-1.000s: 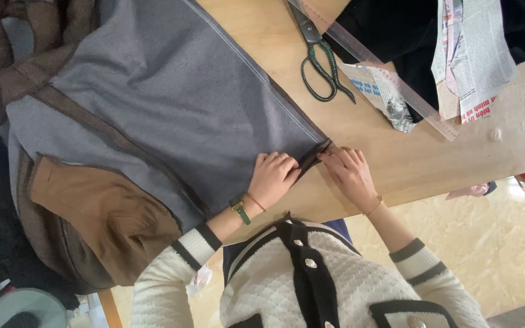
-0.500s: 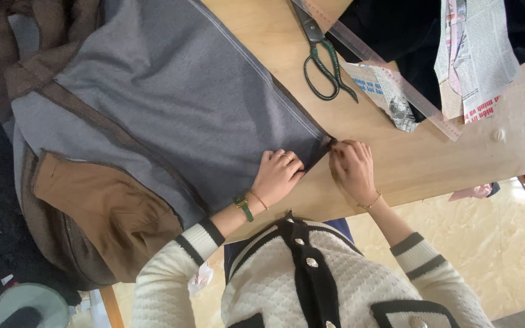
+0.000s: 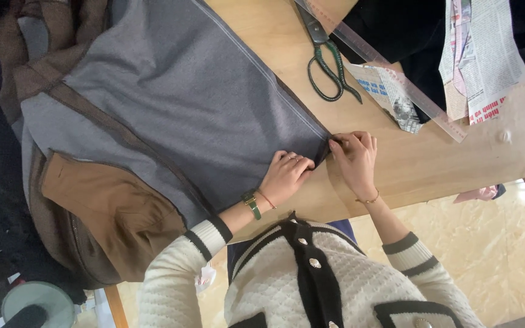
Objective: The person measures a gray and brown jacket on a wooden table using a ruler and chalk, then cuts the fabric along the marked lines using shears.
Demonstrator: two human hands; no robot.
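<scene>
While both hands point(image 3: 320, 167) pinch grey fabric point(image 3: 183, 103), scissors point(image 3: 328, 64) lie near.

Grey fabric point(image 3: 195, 103) lies spread flat across the wooden table, brown-trimmed along its edges, a brown panel at its lower left. Its near corner sits folded over at the table's front edge.

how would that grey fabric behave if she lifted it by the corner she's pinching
The grey fabric would probably sag and drape, since it already folds limply over the table edge. It looks fairly heavy: a large lined piece with brown parts hanging off. It would likely drag rather than slide freely from the left hand and right hand.
</scene>
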